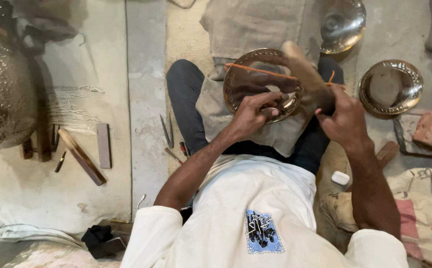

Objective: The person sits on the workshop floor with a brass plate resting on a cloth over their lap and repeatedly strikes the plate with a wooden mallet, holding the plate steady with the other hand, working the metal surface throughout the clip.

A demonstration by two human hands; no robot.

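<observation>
Closest to me is the person's white shirt, both sleeves pushed up, legs crossed on the floor (146,99). The left hand (255,113) curls over the near rim of a round metal plate (240,84), fingers pressed together as though pinching a small tool against the surface; the tool itself is hidden, so I cannot tell what it is. The plate rests tilted on a grey cloth (216,116) across the lap, which seems to cushion it and keep it from sliding. The right hand (345,119) is closed around the handle of a wooden mallet (302,69), whose blurred head hangs over the plate's far side. A thin orange cord (260,71) runs across the plate's face.

Left of the knee, a few slim metal punches (167,131) lie within easy reach. Further left sit a long wooden stick (82,156) and a flat grey bar (103,145), with a large hammered metal vessel (2,89) at the edge. A small white block (340,177) lies by the right elbow. Beyond, a finished dish (391,87) sits on the floor, and another shiny bowl (342,22) lies further back.
</observation>
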